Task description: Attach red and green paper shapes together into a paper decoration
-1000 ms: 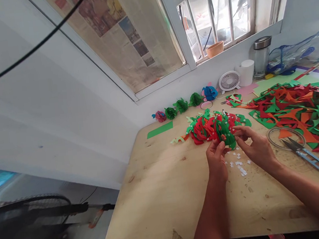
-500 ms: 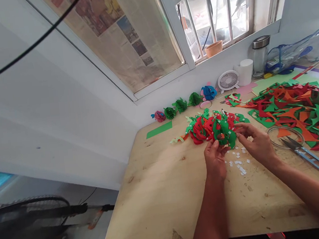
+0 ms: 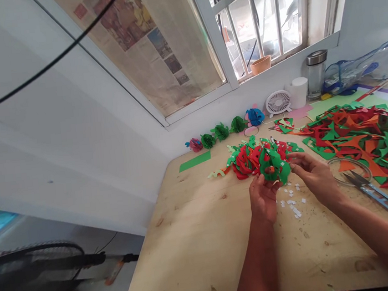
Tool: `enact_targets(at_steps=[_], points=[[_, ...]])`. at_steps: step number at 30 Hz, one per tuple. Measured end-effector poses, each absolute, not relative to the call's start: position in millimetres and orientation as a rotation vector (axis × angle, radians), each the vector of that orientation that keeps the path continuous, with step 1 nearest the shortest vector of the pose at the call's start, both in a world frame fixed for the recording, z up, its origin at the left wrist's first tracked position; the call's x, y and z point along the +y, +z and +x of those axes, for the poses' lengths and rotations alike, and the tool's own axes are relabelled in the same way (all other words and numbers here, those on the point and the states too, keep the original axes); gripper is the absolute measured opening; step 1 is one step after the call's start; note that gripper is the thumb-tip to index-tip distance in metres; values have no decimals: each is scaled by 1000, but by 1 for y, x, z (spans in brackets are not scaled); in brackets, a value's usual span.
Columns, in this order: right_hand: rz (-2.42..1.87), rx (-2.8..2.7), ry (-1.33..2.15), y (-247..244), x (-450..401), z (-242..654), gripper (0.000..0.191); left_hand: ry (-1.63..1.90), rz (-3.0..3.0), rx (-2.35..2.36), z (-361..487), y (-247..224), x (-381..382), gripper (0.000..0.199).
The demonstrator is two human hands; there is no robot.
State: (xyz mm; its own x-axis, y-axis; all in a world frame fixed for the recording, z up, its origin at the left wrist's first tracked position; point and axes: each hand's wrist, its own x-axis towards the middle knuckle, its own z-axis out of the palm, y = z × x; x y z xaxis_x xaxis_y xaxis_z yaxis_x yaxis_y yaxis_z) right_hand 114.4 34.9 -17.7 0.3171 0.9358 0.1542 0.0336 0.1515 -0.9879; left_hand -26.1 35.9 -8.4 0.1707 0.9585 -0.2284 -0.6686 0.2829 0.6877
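A green cut-paper piece (image 3: 273, 165) with small white squares on it is held up over the wooden table. My left hand (image 3: 263, 196) grips its lower edge between thumb and fingers. At its right edge is my right hand (image 3: 308, 171), thumb and forefinger pinched together; whatever is between those fingertips is too small to make out. Behind the piece lies a pile of red and green cut paper (image 3: 245, 161). Small white paper squares (image 3: 293, 207) are scattered on the table below my hands.
Blue-handled snips (image 3: 380, 196) and a clear tape ring lie right of my right hand, beside a heap of paper scraps (image 3: 361, 134). Folded paper figures (image 3: 220, 131), a small white fan (image 3: 278, 102) and a glass bottle (image 3: 316, 74) stand along the wall. A green strip (image 3: 194, 161) lies at left.
The camera view has shifted slightly. My right hand's fingertips have moved a little away from the green piece's edge, which my left hand still holds.
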Motion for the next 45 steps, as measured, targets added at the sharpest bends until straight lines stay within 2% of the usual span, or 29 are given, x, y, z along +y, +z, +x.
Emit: enact_targets(at_steps=[6,20,32,37,45], points=[[-1148,-941,1009,-16,36,113,30,1207,466,651,-27,-9,36,25],[-1101,-824,1132,-13,35,112,29,1112,387,560,-30,-7,37,27],[-937,-937,1326,-12,29,109,22,1065,416,522,-29,-7,35,32],[-888,-986,1370,-7,27,108,27,1064,458,524,-28,-7,34,33],[-878,-987,1425,-7,26,109,23,1071,493,491,-28,-9,35,31]])
